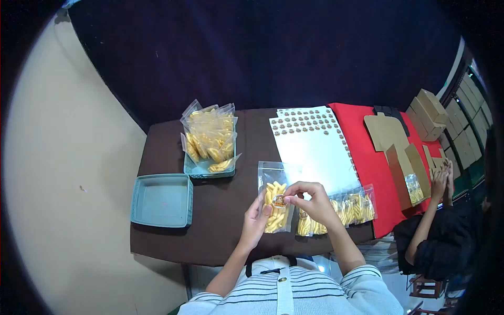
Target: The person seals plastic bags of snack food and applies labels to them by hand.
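Pouch (274, 223) of glossy clear plastic, rectangular, filled with curved yellow sticks (271, 190), points its zip end (270, 166) toward the dark curtain (252, 58), long axis front-to-back above the brown cloth (215, 205), its side gripped by the half-curled left hand (255, 223), the right hand (311, 202) pinching its round sticker (278, 201).
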Tool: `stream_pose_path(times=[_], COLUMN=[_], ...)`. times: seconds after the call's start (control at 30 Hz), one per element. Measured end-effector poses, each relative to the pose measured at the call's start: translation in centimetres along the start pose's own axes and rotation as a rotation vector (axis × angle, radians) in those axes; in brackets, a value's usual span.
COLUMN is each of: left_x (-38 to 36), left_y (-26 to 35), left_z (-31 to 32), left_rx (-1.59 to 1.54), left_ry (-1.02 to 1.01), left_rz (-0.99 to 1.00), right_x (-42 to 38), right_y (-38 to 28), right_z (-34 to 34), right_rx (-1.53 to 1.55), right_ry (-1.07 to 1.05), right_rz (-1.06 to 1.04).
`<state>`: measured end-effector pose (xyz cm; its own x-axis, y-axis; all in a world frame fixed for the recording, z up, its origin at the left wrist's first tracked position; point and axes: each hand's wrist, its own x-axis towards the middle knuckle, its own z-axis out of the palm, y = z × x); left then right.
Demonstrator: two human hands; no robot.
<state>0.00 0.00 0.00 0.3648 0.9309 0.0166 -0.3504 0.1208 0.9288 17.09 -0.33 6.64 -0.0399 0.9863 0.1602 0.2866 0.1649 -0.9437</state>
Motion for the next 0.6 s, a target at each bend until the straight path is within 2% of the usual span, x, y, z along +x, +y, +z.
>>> stream_pose_path(times=[0.1,0.23,0.6], left_x=[-0.4,-0.7,-0.4], left_y=[0.7,0.6,0.3], left_z=[-0.7,-0.1,0.7], left_rx=[0.098,0.031,0.021], left_ry=[-0.010,0.011,0.033], left_rz=[0.036,-0.001,0.053], right_x=[0.0,-0.1,0.0], right_y=[-0.3,0.2,0.7], right_z=[0.9,0.6,0.3], right_rx=[-0.043,-0.078,-0.121], right_ry=[0.003,-0.007,-0.026], right_rz=[-0.018,-0.014,0.037])
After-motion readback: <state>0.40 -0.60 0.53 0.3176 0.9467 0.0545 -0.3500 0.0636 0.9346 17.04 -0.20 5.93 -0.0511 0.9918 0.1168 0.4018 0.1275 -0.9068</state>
